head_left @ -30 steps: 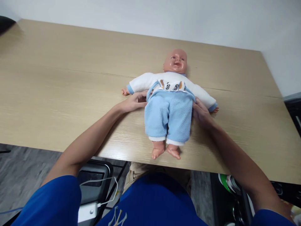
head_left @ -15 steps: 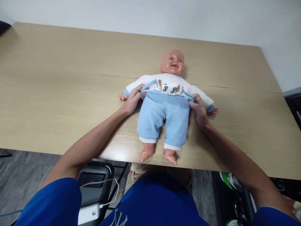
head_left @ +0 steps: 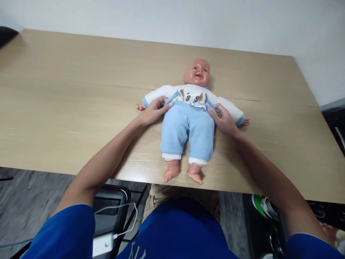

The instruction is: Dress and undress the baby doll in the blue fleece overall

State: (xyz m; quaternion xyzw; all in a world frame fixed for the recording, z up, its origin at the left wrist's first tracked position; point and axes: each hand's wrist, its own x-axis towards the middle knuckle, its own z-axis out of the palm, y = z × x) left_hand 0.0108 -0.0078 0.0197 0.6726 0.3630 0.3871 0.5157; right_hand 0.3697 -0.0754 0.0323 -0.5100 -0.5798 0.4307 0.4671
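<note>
A baby doll [head_left: 196, 90] lies on its back on the table, its head away from me and its bare feet near the front edge. It wears a white top and light blue fleece trousers [head_left: 185, 122] with straps and a white bib with two cartoon eyes. My left hand [head_left: 155, 110] grips the trousers' waist at the left side, thumb on the front and fingers curled at the edge. At the other side, my right hand [head_left: 225, 118] is closed on the waist in the same way. Parts of the fingertips are hidden by the cloth.
The wooden table [head_left: 81, 108] meets a white wall [head_left: 161, 21] at the back. Below its front edge, a black case [head_left: 107, 201] with a white cabled box stands at left. Round containers [head_left: 265, 207] sit low at right.
The trousers' waist, stretched wide and lifted before, now lies closer around the doll's belly. Both my hands have moved inward, their thumbs now on the cloth's front.
</note>
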